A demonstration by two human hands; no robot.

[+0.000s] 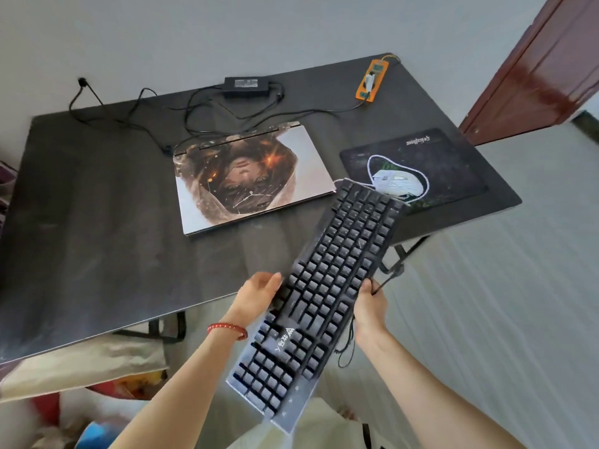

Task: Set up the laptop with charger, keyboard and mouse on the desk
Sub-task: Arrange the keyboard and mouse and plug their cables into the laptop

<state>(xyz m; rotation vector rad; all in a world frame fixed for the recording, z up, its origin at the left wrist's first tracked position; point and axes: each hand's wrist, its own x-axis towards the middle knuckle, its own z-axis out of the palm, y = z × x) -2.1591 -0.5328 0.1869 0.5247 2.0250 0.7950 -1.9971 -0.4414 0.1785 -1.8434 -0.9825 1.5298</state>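
My left hand (259,294) and right hand (369,304) grasp the long black plastic keyboard (327,286) by its long edges, over the bench's (97,205) near edge; rigid, light, cable dangling.

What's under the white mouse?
The mouse sits on a dark mouse pad, which lies on the black desk. Its white cord loops around it on the pad. The keyboard, held in both hands, hides the pad's near left corner.
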